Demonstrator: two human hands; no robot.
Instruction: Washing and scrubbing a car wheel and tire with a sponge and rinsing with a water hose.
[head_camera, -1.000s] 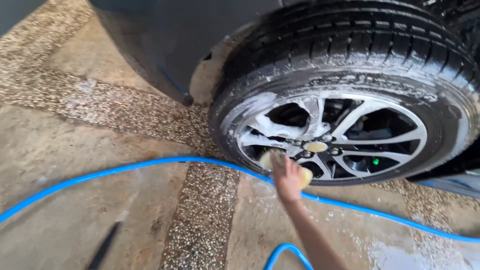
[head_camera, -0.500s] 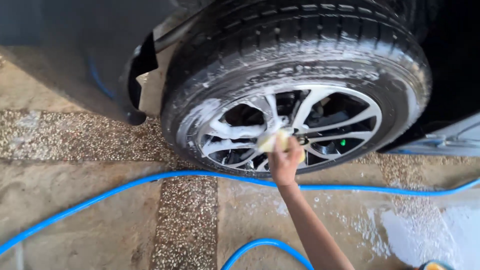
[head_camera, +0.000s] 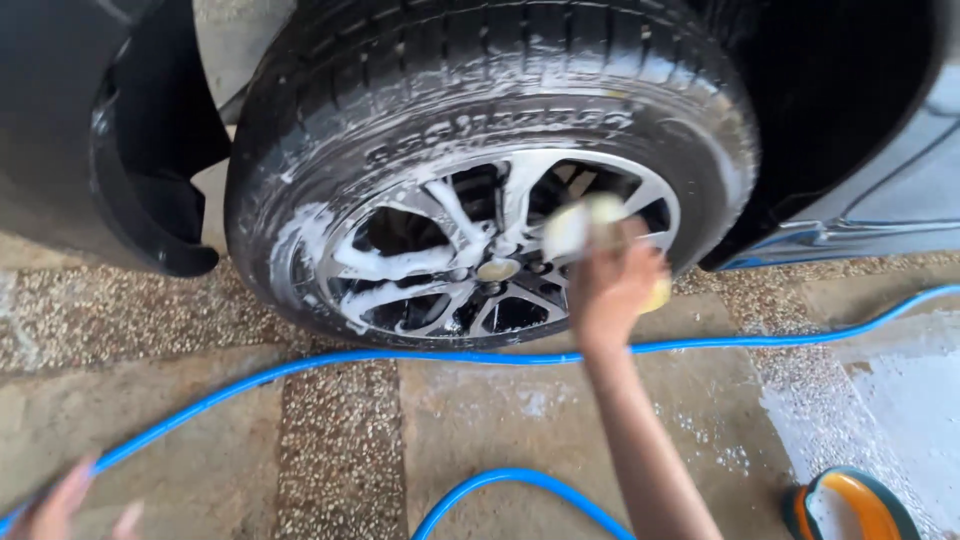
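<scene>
Head view: my right hand (head_camera: 612, 285) is closed around a yellow sponge (head_camera: 582, 225), pressing it on the soapy alloy rim (head_camera: 480, 250) at the right side of the wheel. Sponge pokes out above the fingers, a bit more shows at the hand's right edge. Motion blur on hand and sponge.

Black tyre (head_camera: 480, 80) wraps the rim, foam on sidewall and spokes left of the hand.

My left hand (head_camera: 65, 505) sits at the bottom left corner, blurred, fingers look spread, nothing in it as far as I can tell.

Blue hose (head_camera: 300, 365) runs across the paved ground (head_camera: 180, 420) just under the right forearm, second loop nearer me. Orange and dark green container (head_camera: 850, 505) down right of the forearm, partly cut off.
</scene>
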